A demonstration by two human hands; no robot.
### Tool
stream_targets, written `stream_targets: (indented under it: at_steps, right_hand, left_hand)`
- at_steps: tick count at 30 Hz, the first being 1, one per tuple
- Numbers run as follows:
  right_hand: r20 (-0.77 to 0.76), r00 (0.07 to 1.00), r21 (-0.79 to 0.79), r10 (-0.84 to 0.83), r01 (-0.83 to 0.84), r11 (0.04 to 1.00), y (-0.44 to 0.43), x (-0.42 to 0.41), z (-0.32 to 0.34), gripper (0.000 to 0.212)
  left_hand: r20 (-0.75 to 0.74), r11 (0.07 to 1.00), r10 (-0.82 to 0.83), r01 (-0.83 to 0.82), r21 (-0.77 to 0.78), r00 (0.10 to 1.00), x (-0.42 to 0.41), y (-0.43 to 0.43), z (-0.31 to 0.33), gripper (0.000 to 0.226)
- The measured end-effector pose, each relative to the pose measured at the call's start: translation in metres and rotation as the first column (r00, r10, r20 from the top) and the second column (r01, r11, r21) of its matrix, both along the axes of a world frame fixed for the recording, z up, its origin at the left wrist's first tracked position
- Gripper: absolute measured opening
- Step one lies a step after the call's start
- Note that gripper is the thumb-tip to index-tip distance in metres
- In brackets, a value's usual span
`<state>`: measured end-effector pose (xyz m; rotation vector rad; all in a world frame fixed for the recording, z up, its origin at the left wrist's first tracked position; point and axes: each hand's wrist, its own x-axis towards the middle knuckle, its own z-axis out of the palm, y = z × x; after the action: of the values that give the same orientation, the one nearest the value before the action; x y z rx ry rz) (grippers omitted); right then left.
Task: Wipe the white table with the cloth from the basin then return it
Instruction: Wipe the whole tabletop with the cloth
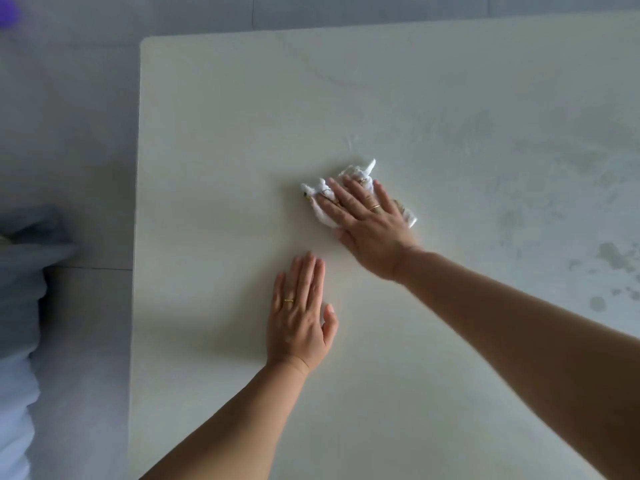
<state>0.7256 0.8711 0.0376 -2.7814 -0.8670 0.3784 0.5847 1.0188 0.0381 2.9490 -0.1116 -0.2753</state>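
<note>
Table (381, 98) fills most of the frame: a smooth, matt white top with a rounded corner at the upper left and a straight edge running down the left. Grey blotches (613, 254) and specks mottle its right side. Floor (69, 133) of pale grey tiles with thin dark joints shows along the left and top. At the left edge sits a blurred grey-and-white fabric (20, 306); what it is cannot be told. A purple blur (7, 12) marks the upper-left corner.

Two bare forearms reach in from the bottom and lower right. The left hand (299, 317) lies palm down on the table below centre, fingers straight and together, thumb out, holding nothing. The right hand (370, 230), above and to its right and not touching it, presses flat with straight, spread fingers on the cloth (356, 174).

The cloth is white and crumpled, at the table's centre, its twisted ends poking out past the fingertips. Each hand wears a gold ring (288, 300).
</note>
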Motion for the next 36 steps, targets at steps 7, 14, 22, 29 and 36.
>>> stream_targets:
  at_steps: [7,14,22,29,36]
  right_hand:
    - [-0.036,0.768,0.033,-0.640,0.641,0.767,-0.011,0.044,-0.001,0.058]
    - [0.035,0.999,-0.012,0.009,-0.008,1.000,-0.007,0.056,-0.003,0.054]
    - [-0.057,0.711,0.029,-0.701,0.703,0.711,0.011,0.086,-0.002,0.053]
    - [0.011,0.991,0.020,-0.133,0.132,0.991,0.026,0.081,-0.001,0.057]
    - [-0.027,0.723,0.020,-0.690,0.691,0.723,0.031,0.124,-0.006,0.060]
  left_hand:
    - [0.089,0.994,0.026,-0.016,-0.112,0.996,0.048,-0.007,0.010,0.061]
    - [0.053,0.998,0.066,-0.065,-0.012,0.996,0.114,-0.004,-0.004,0.069]
    - [0.065,0.995,0.096,-0.094,-0.038,0.993,0.115,-0.004,-0.009,0.071]
    - [0.062,0.995,0.103,-0.102,-0.014,0.993,0.116,-0.003,-0.007,0.071]
    - [0.064,0.995,0.095,-0.093,-0.039,0.993,0.116,-0.002,-0.010,0.073]
